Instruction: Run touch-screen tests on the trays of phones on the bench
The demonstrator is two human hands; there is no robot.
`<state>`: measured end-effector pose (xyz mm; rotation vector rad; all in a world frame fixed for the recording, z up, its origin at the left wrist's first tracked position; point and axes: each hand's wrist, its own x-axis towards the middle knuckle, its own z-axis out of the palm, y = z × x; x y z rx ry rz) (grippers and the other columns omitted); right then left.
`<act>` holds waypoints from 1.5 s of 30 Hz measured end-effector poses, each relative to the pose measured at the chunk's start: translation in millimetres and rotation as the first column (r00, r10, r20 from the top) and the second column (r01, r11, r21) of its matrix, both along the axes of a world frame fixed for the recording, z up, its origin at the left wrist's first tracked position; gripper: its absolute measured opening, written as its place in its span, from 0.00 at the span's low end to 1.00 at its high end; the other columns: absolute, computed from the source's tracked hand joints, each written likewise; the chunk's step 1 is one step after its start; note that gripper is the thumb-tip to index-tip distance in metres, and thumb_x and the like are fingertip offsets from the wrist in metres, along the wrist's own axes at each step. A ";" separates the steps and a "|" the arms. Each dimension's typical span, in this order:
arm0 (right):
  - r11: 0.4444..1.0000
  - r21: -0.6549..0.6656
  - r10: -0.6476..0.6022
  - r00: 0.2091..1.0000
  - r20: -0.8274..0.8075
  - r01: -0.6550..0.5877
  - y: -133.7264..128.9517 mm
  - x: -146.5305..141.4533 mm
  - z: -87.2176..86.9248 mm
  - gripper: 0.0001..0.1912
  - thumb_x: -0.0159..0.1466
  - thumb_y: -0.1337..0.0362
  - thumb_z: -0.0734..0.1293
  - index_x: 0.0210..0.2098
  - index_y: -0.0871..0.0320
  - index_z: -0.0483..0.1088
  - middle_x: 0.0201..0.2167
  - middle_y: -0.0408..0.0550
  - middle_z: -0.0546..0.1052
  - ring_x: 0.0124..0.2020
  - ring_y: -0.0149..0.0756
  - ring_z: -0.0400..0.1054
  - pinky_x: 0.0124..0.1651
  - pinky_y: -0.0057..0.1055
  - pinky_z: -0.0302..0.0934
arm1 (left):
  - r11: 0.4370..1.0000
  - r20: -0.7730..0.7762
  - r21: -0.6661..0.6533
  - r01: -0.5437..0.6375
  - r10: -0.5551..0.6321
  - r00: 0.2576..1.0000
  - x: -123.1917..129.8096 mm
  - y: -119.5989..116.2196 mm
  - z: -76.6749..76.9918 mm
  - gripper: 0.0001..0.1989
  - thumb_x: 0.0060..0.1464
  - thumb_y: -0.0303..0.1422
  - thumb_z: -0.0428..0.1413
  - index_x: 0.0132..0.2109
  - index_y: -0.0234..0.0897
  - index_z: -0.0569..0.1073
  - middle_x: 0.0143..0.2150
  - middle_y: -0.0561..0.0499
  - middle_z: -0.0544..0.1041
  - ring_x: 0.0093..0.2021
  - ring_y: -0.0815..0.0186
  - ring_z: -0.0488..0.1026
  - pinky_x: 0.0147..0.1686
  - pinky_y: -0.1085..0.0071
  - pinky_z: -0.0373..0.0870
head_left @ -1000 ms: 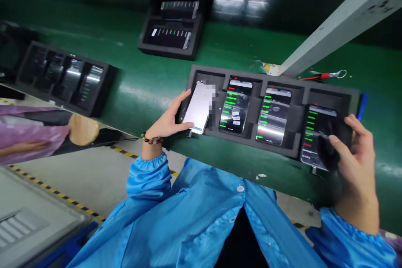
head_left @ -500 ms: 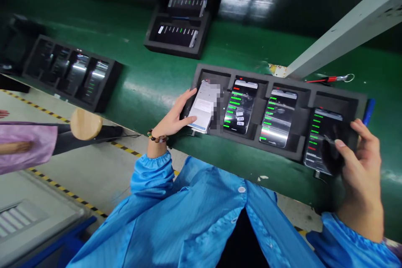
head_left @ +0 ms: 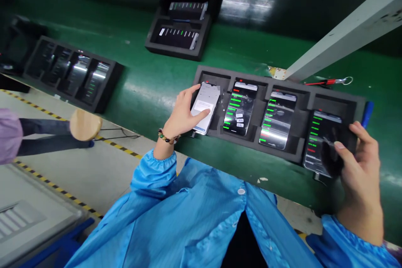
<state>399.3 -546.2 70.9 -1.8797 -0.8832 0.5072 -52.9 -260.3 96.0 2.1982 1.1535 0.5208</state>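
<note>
A black foam tray [head_left: 256, 140] lies on the green bench, holding several smartphones in separate pockets. My left hand [head_left: 185, 113] is at the tray's left end, fingers stretched along its edge and thumb over the lit white screen of the leftmost smartphone [head_left: 202, 123]. Beside it are two dark-screened smartphones, one near the middle [head_left: 241, 104] and one farther right [head_left: 278, 113], both showing green and red lines. At the right end, my right hand [head_left: 359, 159] has its fingers round the tray's outer side. Its thumb rests over the rightmost smartphone [head_left: 318, 138], which has a plug at its lower edge.
Another tray of phones [head_left: 174, 52] sits farther back, and one more [head_left: 102, 102] is at the left. A slanted grey post [head_left: 339, 29] rises behind the near tray. A red strap with a metal ring [head_left: 333, 81], a blue object [head_left: 368, 114], a wooden stool [head_left: 84, 124] and a person [head_left: 9, 136] also show.
My left hand has shifted slightly right, its thumb moving from the lower part of the white screen up toward its middle. My right hand stays nearly still. The person at left has moved farther left.
</note>
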 end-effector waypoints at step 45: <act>0.999 -0.037 -0.009 1.000 -0.015 0.008 3.1 -1.7 2.8 0.39 0.61 0.52 0.78 0.71 0.39 0.70 0.80 0.44 0.64 0.83 0.48 0.54 0.85 0.59 0.42 | 0.955 0.256 -0.258 -0.144 0.211 0.943 -18.7 7.0 -18.4 0.27 0.72 0.47 0.56 0.72 0.43 0.67 0.72 0.40 0.76 0.73 0.51 0.73 0.77 0.43 0.65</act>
